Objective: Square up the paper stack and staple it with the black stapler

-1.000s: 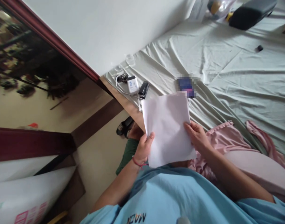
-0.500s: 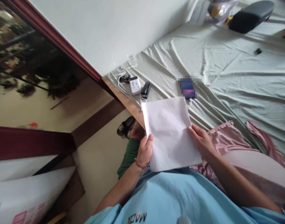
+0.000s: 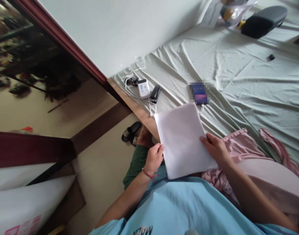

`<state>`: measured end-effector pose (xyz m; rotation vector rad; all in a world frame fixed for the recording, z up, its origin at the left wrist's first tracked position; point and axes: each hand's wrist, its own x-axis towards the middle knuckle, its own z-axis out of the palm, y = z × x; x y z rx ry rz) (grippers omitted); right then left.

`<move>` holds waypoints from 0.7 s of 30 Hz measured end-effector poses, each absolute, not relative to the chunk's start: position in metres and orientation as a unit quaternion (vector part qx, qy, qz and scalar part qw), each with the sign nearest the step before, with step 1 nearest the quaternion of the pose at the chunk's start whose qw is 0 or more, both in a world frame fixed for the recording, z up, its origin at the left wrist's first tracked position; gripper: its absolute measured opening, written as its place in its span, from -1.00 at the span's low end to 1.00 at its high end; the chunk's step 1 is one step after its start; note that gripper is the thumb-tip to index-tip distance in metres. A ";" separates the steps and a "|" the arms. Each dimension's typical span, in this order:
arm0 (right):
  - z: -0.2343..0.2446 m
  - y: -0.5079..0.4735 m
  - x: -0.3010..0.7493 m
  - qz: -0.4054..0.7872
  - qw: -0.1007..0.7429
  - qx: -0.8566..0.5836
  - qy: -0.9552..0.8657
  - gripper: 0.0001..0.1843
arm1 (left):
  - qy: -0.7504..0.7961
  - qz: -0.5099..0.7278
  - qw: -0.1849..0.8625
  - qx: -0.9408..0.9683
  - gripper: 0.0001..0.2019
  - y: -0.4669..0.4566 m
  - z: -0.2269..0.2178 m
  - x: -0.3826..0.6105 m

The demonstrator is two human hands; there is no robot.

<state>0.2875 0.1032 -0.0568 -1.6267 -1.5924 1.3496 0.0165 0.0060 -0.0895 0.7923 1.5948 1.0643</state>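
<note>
— What do the hands have hold of?

— A blank white sheet of paper (image 3: 183, 140), raised flat over the lap at the near edge of the bed (image 3: 249, 75). The left hand (image 3: 154, 159) is curled closed on the sheet's left edge; the right hand (image 3: 216, 149) pinches its right edge, thumb on top.

— How far along does the work look?

— Early, by the look of it. The sheet shows no sharp fold, no writing and no tear, so any shaping seems still to be done.

— What lies around it?

— A black stapler (image 3: 155, 94) and a white charger (image 3: 143, 88) far left on the bed, and a pink cloth (image 3: 237, 147) just right of the paper.
</note>
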 end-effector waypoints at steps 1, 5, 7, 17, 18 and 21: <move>-0.059 0.105 0.288 0.489 0.250 -0.599 -0.583 -0.62 | 0.659 0.441 0.513 0.331 -0.55 0.008 -0.089 0.016; -0.064 0.111 0.292 0.433 0.245 -0.625 -0.602 -0.61 | 0.649 0.466 0.515 0.310 -0.56 0.014 -0.088 0.018; -0.062 0.109 0.294 0.426 0.215 -0.635 -0.608 -0.61 | 0.652 0.470 0.511 0.305 -0.57 0.016 -0.088 0.020; -0.048 0.095 0.287 0.345 0.208 -0.650 -0.644 -0.64 | 0.659 0.454 0.505 0.323 -0.57 0.028 -0.079 0.014; -0.050 0.094 0.287 0.338 0.221 -0.657 -0.636 -0.65 | 0.657 0.453 0.511 0.320 -0.58 0.032 -0.079 0.013; -0.055 0.095 0.287 0.329 0.240 -0.673 -0.617 -0.68 | 0.659 0.451 0.531 0.284 -0.60 0.041 -0.082 0.012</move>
